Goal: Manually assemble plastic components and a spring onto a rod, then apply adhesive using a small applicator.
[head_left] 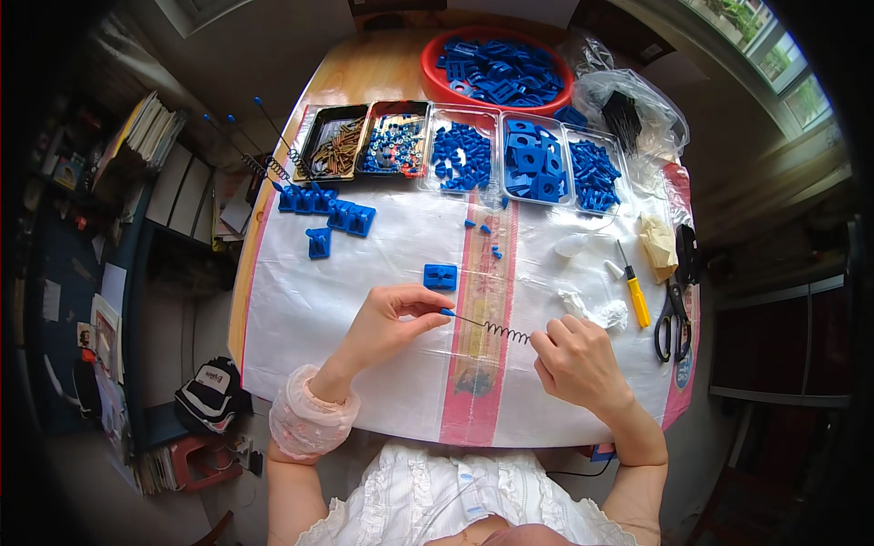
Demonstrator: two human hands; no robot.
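Between my hands stretches a thin dark wire with a spring-like coil (506,333). A small blue plastic tip (447,312) sits on its left end, pinched by thumb and forefinger of my left hand (390,320). My right hand (579,360) is closed around the other end of the coil, and its fingers hide that end. Just beyond my left fingertips lies a blue square base (441,277) with a raised middle. Farther left stand several similar blue bases (351,218) in a cluster. Coiled wires with blue tips (259,102) rise from that side.
Along the far side sit trays of screws (335,143), small nuts (395,136) and blue parts (462,155), before a red basin (431,84) of blue pieces. At right lie a yellow-handled screwdriver (638,302), black scissors (672,329) and crumpled white tissue (596,311).
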